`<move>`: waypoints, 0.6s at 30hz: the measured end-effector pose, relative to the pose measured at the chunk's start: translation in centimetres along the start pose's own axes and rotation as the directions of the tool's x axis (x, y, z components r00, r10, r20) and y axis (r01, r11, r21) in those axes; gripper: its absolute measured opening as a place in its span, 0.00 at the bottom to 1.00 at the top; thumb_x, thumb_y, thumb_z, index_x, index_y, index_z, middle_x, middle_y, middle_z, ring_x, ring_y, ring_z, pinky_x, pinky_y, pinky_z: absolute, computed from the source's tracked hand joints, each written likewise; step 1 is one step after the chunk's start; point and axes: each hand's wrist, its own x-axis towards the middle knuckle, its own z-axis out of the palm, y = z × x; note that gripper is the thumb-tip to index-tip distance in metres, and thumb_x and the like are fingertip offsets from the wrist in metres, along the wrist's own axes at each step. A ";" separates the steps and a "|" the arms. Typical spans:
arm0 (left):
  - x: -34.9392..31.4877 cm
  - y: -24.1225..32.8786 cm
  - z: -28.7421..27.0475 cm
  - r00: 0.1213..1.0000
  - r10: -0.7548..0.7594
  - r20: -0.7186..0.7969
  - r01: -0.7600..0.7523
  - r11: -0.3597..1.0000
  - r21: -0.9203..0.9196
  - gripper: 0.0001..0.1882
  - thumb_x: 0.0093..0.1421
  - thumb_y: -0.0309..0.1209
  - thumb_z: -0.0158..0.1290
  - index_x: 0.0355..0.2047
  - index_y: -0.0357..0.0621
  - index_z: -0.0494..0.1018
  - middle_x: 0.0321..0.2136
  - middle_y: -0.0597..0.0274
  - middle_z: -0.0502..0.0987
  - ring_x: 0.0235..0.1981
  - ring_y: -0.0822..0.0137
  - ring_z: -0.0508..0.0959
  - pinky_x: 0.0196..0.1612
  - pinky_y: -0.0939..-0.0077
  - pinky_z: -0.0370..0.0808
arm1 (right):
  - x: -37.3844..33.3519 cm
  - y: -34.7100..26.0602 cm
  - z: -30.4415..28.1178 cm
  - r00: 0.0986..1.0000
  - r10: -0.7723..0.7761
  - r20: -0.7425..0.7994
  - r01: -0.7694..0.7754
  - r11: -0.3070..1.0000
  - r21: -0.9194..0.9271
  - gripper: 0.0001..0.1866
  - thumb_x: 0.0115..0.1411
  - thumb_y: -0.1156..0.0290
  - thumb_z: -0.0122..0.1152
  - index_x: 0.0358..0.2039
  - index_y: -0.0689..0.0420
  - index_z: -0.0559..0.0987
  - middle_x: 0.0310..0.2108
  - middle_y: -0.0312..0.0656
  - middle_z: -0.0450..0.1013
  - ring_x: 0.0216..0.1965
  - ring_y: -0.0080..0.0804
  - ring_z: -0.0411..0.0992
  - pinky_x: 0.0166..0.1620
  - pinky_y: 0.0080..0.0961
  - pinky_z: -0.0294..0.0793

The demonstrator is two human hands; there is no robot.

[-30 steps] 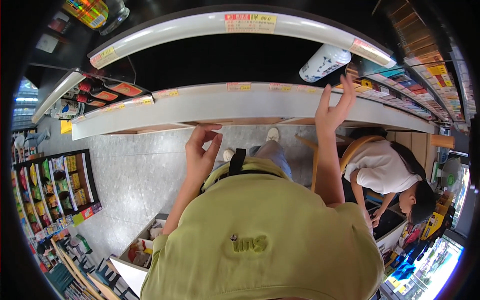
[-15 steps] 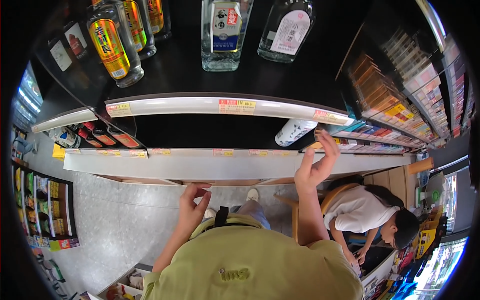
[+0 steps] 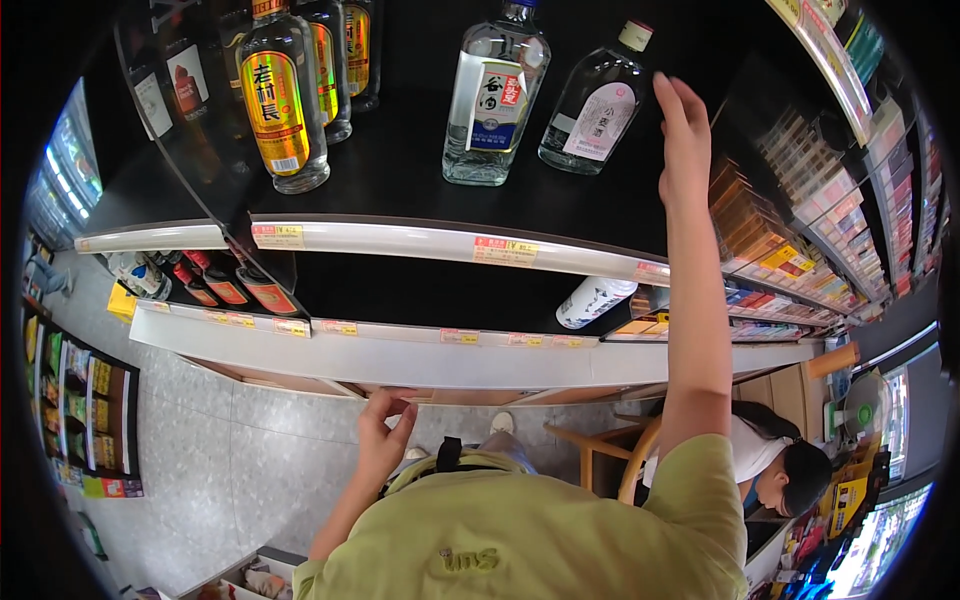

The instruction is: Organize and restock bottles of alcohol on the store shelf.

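My right hand (image 3: 685, 140) is raised at the upper black shelf, just right of a clear flat bottle with a pale pink label (image 3: 600, 120) and a white cap. Its fingers are stretched out and hold nothing; whether they touch the bottle I cannot tell. To the left of that bottle stands a taller clear bottle with a white and blue label (image 3: 495, 110). My left hand (image 3: 384, 432) hangs low in front of the cabinet, loosely curled, with thumb and forefinger apart and nothing in it.
Clear bottles with gold labels (image 3: 280, 110) stand on the shelf's left. Below, a white cylindrical container (image 3: 597, 302) leans on the lower shelf. Cigarette-like packs (image 3: 760, 215) fill the racks at right. A person (image 3: 790, 470) sits beside a wooden chair (image 3: 590, 445) at lower right.
My right hand has risen from beside the lower shelf to the pink-label bottle, its arm now stretched out. The view has shifted, and my left hand stays low.
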 end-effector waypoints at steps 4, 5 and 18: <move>-0.3 0.3 -1.0 0.997 -0.006 -0.072 0.007 1.000 0.016 0.09 0.59 0.18 0.55 0.41 0.37 0.76 0.32 0.61 0.76 0.31 0.72 0.79 0.37 0.77 0.75 | 5.7 0.7 2.6 0.999 -0.035 0.042 0.039 0.995 -0.094 0.44 0.49 0.44 0.73 0.55 0.68 0.72 0.51 0.52 0.72 0.55 0.36 0.70 0.59 0.29 0.65; -0.4 0.2 -1.3 0.996 -0.014 -0.091 0.015 1.000 0.011 0.09 0.59 0.18 0.55 0.41 0.37 0.76 0.32 0.61 0.76 0.31 0.72 0.79 0.37 0.77 0.75 | 6.3 0.3 3.3 0.998 -0.006 0.062 0.015 0.989 -0.147 0.42 0.48 0.44 0.73 0.52 0.68 0.74 0.48 0.50 0.74 0.51 0.35 0.71 0.56 0.29 0.67; -2.4 -0.4 -2.6 0.983 -0.047 -0.180 0.052 0.998 0.024 0.09 0.58 0.20 0.56 0.41 0.38 0.76 0.32 0.59 0.77 0.32 0.69 0.80 0.37 0.76 0.75 | 0.3 -0.2 3.0 0.900 -0.430 -0.077 0.435 0.897 0.080 0.12 0.58 0.65 0.67 0.30 0.63 0.85 0.26 0.38 0.81 0.28 0.18 0.72 0.34 0.19 0.70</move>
